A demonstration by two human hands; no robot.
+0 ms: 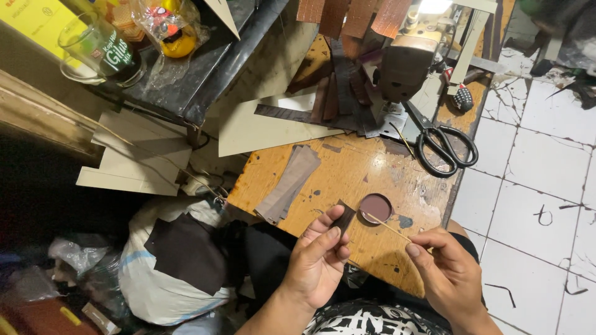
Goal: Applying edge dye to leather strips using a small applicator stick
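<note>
My left hand (318,257) is closed on a small dark leather piece (343,217), thumb and fingers pinching its lower end, over the near edge of the wooden counter (347,170). My right hand (448,270) is pinched shut on a thin stick (386,226) whose tip points toward 10 o'clock, reaching the round lid of brown paste (375,208) just beside the leather piece. Tan strips (290,183) lie at 11 o'clock from my left hand; black scissors (442,144) lie at 12 o'clock from my right.
</note>
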